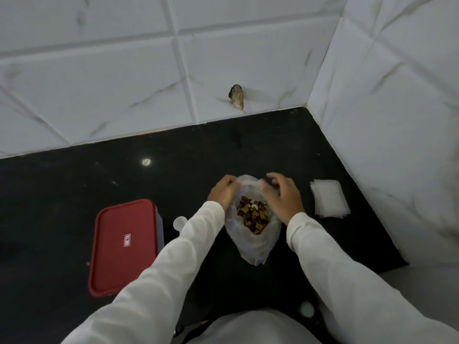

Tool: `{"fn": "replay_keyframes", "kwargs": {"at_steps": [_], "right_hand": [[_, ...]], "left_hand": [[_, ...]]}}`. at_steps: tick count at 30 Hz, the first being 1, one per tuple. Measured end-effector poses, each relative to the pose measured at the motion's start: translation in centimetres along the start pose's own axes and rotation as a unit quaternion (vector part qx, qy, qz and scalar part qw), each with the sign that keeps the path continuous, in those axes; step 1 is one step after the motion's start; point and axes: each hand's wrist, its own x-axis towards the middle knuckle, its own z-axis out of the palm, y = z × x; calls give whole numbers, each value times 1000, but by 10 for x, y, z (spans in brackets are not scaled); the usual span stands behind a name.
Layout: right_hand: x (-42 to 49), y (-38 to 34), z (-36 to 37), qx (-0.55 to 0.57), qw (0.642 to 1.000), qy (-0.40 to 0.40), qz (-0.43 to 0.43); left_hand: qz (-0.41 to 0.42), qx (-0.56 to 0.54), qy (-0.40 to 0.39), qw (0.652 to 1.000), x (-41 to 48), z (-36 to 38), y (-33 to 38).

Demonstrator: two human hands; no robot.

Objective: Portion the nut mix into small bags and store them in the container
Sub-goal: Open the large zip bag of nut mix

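- Container [124, 247], lid on, stands left of centre on the bench [74, 182].
- Left hand [223, 192] pinches the bag [253, 244] at its rim's left side.
- The bag lies mid-bench, long axis front to back, mouth rearward, with the nuts [253, 217] inside.
- Right hand [283, 194] arches over the rim's right side; I cannot tell whether it grips.
- Small bags [329, 197] lie by the right edge, nearest the right hand.

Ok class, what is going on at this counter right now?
A person works at the mouth of a plastic bag of nut mix on the black counter: the left hand grips one edge, the right hand is at the other. Small empty bags lie stacked to the right; the red-lidded container, left, is closed.
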Motion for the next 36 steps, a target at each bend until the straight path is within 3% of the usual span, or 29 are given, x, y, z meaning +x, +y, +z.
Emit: {"fn": "replay_keyframes", "kwargs": {"at_steps": [2, 5, 7, 9, 11, 13, 15, 18, 21, 23, 25, 27, 30, 36], "right_hand": [[-4, 4, 7, -139, 983, -27, -114], [7, 7, 17, -229, 964, -35, -132], [18, -1, 16, -285, 952, -42, -109], [23, -8, 11, -314, 942, -40, -112], [20, -13, 6, -239, 966, -6, -99], [22, -22, 3, -146, 989, -14, 1], [30, -32, 7, -111, 985, -66, 116], [37, -46, 8, -154, 961, -119, 195], [40, -43, 10, -122, 957, -116, 235], [35, -33, 10, 12, 960, -80, 267], [22, -16, 7, 101, 977, 3, 190], [3, -2, 3, 6, 994, 23, 105], [-11, 16, 9, -141, 989, 23, 43], [-10, 10, 12, -101, 990, 28, 96]], "left_hand": [[103, 174, 25, 979, -7, 2, -4], [181, 349, 67, 917, -5, 6, -3], [182, 399, 63, 897, 5, 6, 3], [129, 456, 11, 880, 15, 2, 12], [101, 367, -32, 924, 19, -3, 13], [91, 153, -53, 983, 14, -7, 11], [24, 1, -71, 997, 16, -10, 11], [-67, -79, -46, 994, 29, -6, 11], [-79, -92, 6, 993, 36, 1, 1], [-59, -89, 76, 991, 35, 2, -8], [-25, -59, 132, 989, 25, 3, -17], [15, 28, 167, 985, 10, 5, -30], [29, 110, 186, 976, -7, 11, -44], [-8, 93, 194, 977, -8, 21, -45]]}}
